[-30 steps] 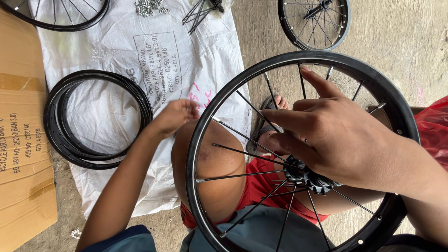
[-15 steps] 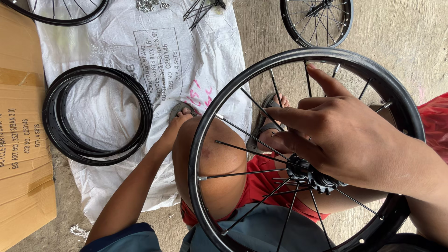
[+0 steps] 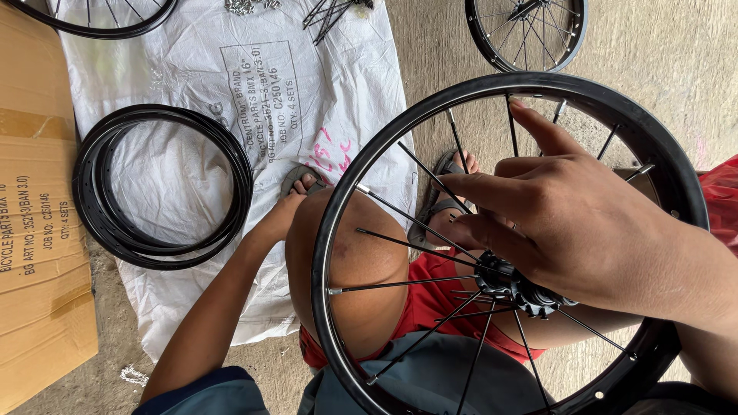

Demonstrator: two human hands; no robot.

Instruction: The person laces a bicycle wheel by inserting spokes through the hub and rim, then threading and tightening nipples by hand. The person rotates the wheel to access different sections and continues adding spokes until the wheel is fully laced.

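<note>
A black spoked wheel (image 3: 653, 154) is held upright over the knees, near and to the right. The right hand (image 3: 584, 230) is spread over the spokes beside the hub (image 3: 516, 288), fingers loosely curled and partly open; whether a spoke is gripped cannot be told. The left hand (image 3: 286, 215) is reached down behind the knee, its grip hidden. Stacked black rims (image 3: 157, 188) lie on a white sack (image 3: 307, 69) to the left, beside a cardboard box (image 3: 38, 253).

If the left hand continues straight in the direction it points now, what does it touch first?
The left hand points up the picture, beside the knee. First in that line is probably the sandalled foot, which it nearly touches already; depth is unclear. Beyond lies the white sack.
</note>
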